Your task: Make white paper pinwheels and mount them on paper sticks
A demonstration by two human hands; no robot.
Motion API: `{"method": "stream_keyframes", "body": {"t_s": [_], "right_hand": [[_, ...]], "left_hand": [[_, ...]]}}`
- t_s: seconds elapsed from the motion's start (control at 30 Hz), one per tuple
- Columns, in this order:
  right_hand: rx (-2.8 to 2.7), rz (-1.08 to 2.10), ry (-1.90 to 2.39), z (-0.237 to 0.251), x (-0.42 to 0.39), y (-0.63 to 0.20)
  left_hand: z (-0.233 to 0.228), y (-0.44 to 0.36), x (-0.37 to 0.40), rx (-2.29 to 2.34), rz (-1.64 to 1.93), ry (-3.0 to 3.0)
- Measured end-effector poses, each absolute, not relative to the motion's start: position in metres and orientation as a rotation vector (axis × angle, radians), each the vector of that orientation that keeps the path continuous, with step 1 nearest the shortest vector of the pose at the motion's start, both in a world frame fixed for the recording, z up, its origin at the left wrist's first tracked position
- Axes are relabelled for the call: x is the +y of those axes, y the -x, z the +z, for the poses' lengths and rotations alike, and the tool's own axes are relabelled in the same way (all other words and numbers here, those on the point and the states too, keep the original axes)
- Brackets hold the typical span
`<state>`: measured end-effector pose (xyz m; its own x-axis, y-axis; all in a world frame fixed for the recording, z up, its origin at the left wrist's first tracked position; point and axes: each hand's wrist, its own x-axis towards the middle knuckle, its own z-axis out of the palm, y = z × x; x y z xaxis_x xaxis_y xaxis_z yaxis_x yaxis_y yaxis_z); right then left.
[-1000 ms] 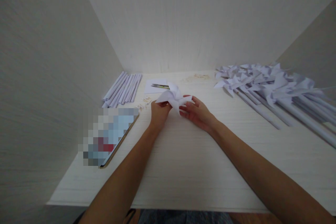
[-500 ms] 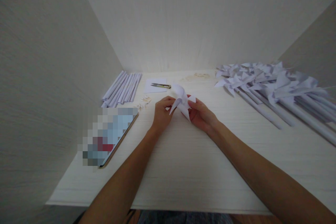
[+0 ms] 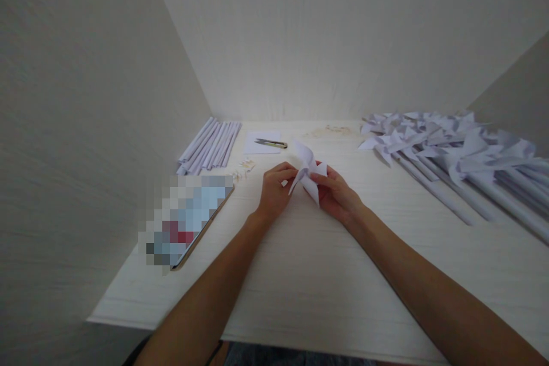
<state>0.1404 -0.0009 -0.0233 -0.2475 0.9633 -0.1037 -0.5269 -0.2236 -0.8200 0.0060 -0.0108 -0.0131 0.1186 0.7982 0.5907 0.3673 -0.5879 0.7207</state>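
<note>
We observe both hands raised just above the worktop point(image 3: 300, 274), meeting at a folded white paper pinwheel head point(image 3: 307, 170). The left hand point(image 3: 274, 191) pinches the head's left side between thumb and fingertips; the right hand point(image 3: 337, 193) is closed on its right side, fingers curled behind the blades. The head sits between the two hands, near the middle of the worktop, clear of the surface.

Risks, in our judgement: the blades are thin paper, so too firm a pinch could crease or flatten them, and a pull from both sides could tear the folds at the centre. A loosened grip on either side could let the blades spring open.

We find no containers in view; stock lies loose. A row of rolled paper sticks point(image 3: 210, 146) rests at the far left against the wall. Small pale pieces point(image 3: 243, 168) lie just beside them; we cannot tell what they are. A thread snipper point(image 3: 271, 142) rests on a white paper sheet point(image 3: 261, 143) behind the hands. Finished pinwheels point(image 3: 446, 151) are piled at the right, well apart from the hands. A tablet point(image 3: 189, 220) lies at the left, its screen blurred.
</note>
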Motion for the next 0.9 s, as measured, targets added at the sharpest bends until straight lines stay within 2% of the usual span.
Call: {"method": "stream_keyframes", "body": {"t_s": [0.5, 0.8, 0.9], "right_hand": [[-0.619, 1.738, 0.672, -0.020, -0.004, -0.136], [-0.606, 1.728, 0.682, -0.020, -0.001, -0.138], [-0.619, 1.725, 0.661, -0.021, 0.000, -0.140]], "left_hand": [[-0.021, -0.008, -0.007, 1.082, 1.522, -1.492], [-0.019, -0.003, 0.020, 1.457, 1.812, -1.061], [-0.011, 0.005, 0.045, 1.632, 1.761, -1.108]]}}
